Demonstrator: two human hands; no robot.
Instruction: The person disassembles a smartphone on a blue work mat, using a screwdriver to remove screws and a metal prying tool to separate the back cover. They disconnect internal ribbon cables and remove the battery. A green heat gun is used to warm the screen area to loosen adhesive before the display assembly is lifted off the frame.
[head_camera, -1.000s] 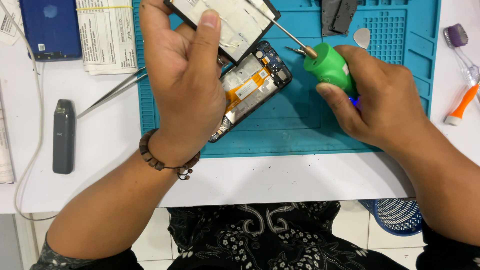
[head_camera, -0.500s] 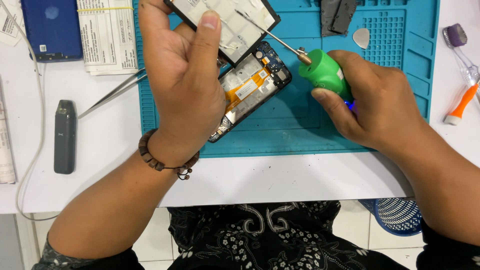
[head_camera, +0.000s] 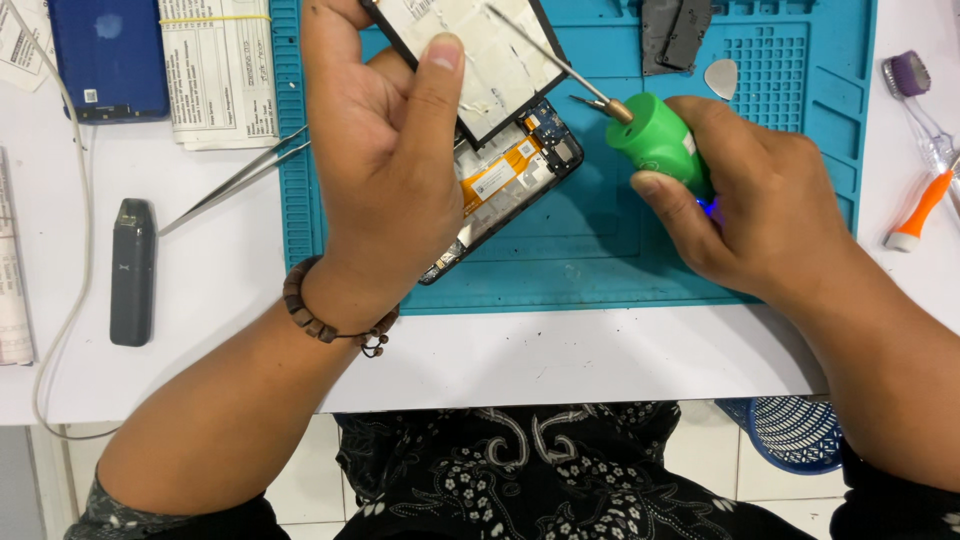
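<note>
The left hand (head_camera: 385, 170) pinches a lifted screen panel (head_camera: 480, 60), thumb pressed on its pale inner face and the fingers hidden behind it, so the panel tilts up off the opened phone (head_camera: 510, 180). The phone lies just under and to the right of that grip, its orange and black insides showing, its lower end covered by the hand. A beaded bracelet (head_camera: 325, 320) circles the left wrist.

The right hand (head_camera: 760, 200) is closed around a green screwdriver (head_camera: 655, 145), fingers wrapped on the handle and thumb laid along its side. The thin metal shaft runs up and left from the handle and crosses over the panel; I cannot tell whether the tip touches it.

Both hands work over a blue mat (head_camera: 620, 260) on a white table (head_camera: 560, 355). Left of the left hand, tweezers (head_camera: 235, 180) lie across the mat's edge, and further left sits a small dark grey device (head_camera: 132, 270). Beyond it, a blue phone (head_camera: 110, 58) lies beside a bundle of papers (head_camera: 215, 70). Right of the right hand, well apart, lie an orange-handled tool (head_camera: 922, 208) and a brush (head_camera: 915, 85).
</note>
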